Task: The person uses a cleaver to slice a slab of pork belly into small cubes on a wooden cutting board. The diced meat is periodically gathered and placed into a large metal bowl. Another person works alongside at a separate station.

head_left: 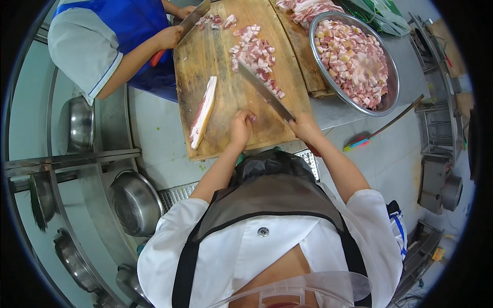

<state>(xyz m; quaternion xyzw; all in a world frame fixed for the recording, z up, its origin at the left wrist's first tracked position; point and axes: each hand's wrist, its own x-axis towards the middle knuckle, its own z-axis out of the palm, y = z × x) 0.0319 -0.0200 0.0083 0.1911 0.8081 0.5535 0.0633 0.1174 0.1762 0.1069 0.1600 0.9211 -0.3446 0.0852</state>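
My right hand (305, 128) is wrapped round the handle of a kitchen knife (266, 94). Its broad blade slants up and left over the wooden cutting board (218, 126), its tip beside a heap of diced pork (257, 54). Near the board's front edge, my left hand (240, 128) is closed, with a small pinkish piece of meat at its fingertips. To the left of that hand lies a long strip of pork belly (204, 113), white fat and skin along its sides.
A co-worker in a blue apron (146, 56) holds a cleaver (193, 21) over the board's far left corner, near small meat pieces. On the right, a steel bowl (393, 97) brims with diced pork. More meat (308, 9) lies behind it. Steel basins (134, 203) stand at left.
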